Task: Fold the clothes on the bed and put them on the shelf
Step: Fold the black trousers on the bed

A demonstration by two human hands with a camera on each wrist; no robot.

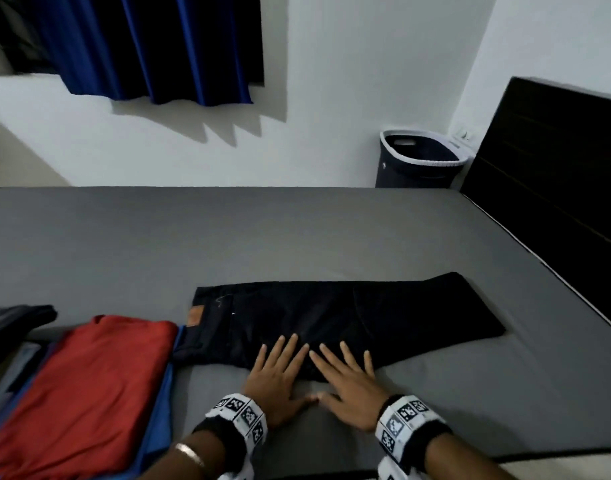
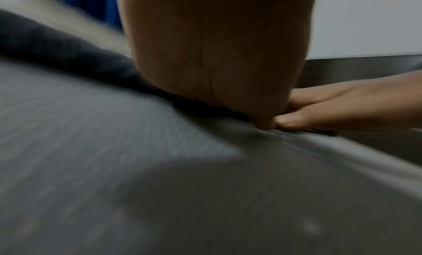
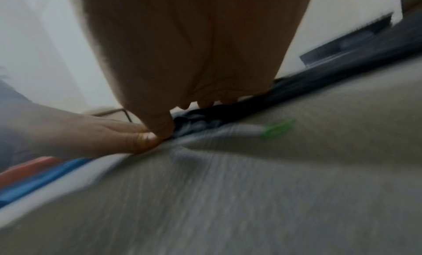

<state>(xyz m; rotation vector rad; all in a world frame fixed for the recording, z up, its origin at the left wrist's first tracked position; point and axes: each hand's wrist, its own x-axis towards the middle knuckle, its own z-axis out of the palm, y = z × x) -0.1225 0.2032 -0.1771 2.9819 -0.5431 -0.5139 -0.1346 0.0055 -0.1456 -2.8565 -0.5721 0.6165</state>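
Observation:
Dark folded trousers [image 1: 332, 313] with a tan waist patch lie flat across the grey bed [image 1: 228, 237]. Both hands lie palm down side by side at the trousers' near edge. The left hand [image 1: 280, 372] has straight fingers resting on the dark cloth, and the right hand [image 1: 349, 379] lies the same way beside it, thumbs touching on the sheet. In the left wrist view the left hand [image 2: 217, 60] presses on the trousers' edge [image 2: 68, 47], with the right hand's thumb alongside. The blurred right wrist view shows the right hand [image 3: 194, 51] flat on the trousers' edge [image 3: 297, 85].
A stack of folded clothes topped by a red garment [image 1: 89, 386] over a blue one sits at the bed's near left, with grey clothing [image 1: 16, 320] behind it. A dark laundry basket [image 1: 422, 161] stands past the bed beside the dark headboard [image 1: 557, 188]. Blue curtains [image 1: 151, 46] hang on the wall.

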